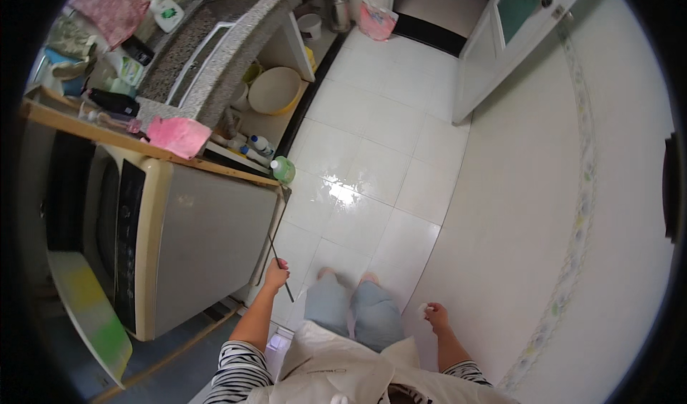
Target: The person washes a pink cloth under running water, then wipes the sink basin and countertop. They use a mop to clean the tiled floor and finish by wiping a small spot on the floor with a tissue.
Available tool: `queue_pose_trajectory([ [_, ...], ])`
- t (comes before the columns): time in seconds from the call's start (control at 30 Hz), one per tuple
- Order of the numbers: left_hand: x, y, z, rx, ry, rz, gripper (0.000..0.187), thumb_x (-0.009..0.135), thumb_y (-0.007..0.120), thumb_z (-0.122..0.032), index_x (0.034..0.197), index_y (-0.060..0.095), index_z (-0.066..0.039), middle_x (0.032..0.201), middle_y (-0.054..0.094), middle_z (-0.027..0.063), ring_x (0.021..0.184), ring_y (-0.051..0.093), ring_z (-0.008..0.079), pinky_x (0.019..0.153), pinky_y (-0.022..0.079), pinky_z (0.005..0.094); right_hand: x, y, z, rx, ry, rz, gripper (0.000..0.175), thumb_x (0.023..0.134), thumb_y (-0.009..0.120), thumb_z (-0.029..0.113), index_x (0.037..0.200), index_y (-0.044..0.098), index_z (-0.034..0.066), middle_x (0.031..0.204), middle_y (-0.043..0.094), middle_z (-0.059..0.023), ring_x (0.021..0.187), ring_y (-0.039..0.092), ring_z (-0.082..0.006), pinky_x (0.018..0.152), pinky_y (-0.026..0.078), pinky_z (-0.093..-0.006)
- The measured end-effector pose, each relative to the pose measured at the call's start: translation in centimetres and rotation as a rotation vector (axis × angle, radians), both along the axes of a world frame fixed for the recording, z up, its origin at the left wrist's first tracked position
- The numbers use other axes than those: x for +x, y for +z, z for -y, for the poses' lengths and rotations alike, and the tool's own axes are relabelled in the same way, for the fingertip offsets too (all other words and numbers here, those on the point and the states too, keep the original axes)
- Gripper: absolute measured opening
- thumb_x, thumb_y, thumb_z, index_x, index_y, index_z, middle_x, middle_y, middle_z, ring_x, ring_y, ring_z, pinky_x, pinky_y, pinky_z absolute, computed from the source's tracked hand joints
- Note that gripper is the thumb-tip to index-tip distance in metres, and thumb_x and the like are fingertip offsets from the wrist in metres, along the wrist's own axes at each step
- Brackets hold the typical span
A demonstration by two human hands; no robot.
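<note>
My left hand is closed around a thin dark rod, which slants past the lower corner of the washing machine. Both ends of the rod stick out beyond my fingers. My right hand, beside the white wall, pinches a small whitish piece, too small to identify. Between my hands, my legs stand on the white tiled floor. Ahead of my feet, a shiny patch on the tiles looks wet or reflects light.
A green bottle stands on the floor by the cabinet corner. A pink cloth hangs over the wooden ledge beside the granite counter. Basins and bottles fill the open shelf below. Farther off are a pink bag and an open door.
</note>
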State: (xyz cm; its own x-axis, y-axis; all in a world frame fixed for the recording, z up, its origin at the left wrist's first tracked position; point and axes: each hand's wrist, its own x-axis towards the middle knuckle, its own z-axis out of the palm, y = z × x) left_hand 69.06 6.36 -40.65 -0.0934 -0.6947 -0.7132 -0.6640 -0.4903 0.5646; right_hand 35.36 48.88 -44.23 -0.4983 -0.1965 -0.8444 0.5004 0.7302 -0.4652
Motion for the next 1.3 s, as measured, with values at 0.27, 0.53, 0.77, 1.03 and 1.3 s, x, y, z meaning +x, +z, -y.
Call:
queue_pose_trajectory([
  [0.27, 7.2, -0.5, -2.0, -0.042, 0.035, 0.241, 0.017, 0.074, 0.051, 0.006, 0.087, 0.052, -0.004, 0.07, 0.056, 0.008, 0.059, 0.058, 0.0183, 0.054, 0.048, 0.0297, -12.1, 2.6, 12.5, -0.043, 0.154, -0.115, 0.029, 0.077, 0.054, -0.006, 0.104, 0.055, 0.0054, 0.085, 0.06, -0.0073, 0.073, 0.061, -0.0176, 0.061, 0.055, -0.0314],
  [0.53, -5.0, -0.1, 12.0, -0.113, -0.255, 0.23, 0.022, 0.07, 0.057, -0.011, 0.092, 0.061, -0.012, 0.09, 0.064, 0.0151, 0.088, 0.061, 0.0328, 0.074, 0.048, 0.0387, -18.2, 7.9, 27.7, -0.157, 0.109, -0.054, 0.033, 0.075, 0.046, -0.014, 0.101, 0.055, 0.0042, 0.086, 0.058, -0.0059, 0.075, 0.063, -0.0201, 0.058, 0.058, -0.0332],
  [0.77, -24.7, 4.4, 33.4, -0.271, -0.23, -0.122, 0.022, 0.077, 0.066, -0.019, 0.097, 0.061, -0.012, 0.072, 0.061, 0.007, 0.07, 0.06, 0.0204, 0.063, 0.047, 0.0336, -27.0, 10.2, 36.3, -0.147, 0.208, -0.129, 0.034, 0.079, 0.044, -0.013, 0.106, 0.054, 0.0035, 0.089, 0.059, -0.0099, 0.078, 0.062, -0.0223, 0.065, 0.059, -0.0364],
  [1.03, -36.6, -0.4, 39.8, -0.407, -0.273, -0.242, 0.013, 0.085, 0.061, -0.014, 0.095, 0.062, -0.006, 0.071, 0.061, 0.0031, 0.059, 0.056, 0.0107, 0.057, 0.047, 0.0271, -40.4, 9.3, 45.4, -0.167, 0.121, -0.134, 0.028, 0.081, 0.047, -0.008, 0.105, 0.055, 0.0028, 0.088, 0.058, -0.0093, 0.069, 0.062, -0.0217, 0.06, 0.058, -0.0336],
  [1.3, -41.0, -1.7, 41.8, -0.074, -0.204, 0.164, 0.018, 0.085, 0.051, -0.014, 0.091, 0.066, -0.009, 0.076, 0.067, 0.0097, 0.068, 0.065, 0.0188, 0.061, 0.049, 0.0335, -59.6, 7.3, 60.9, -0.239, 0.166, -0.281, 0.024, 0.082, 0.05, -0.003, 0.105, 0.054, 0.0024, 0.091, 0.058, -0.012, 0.07, 0.061, -0.0207, 0.056, 0.056, -0.0322],
])
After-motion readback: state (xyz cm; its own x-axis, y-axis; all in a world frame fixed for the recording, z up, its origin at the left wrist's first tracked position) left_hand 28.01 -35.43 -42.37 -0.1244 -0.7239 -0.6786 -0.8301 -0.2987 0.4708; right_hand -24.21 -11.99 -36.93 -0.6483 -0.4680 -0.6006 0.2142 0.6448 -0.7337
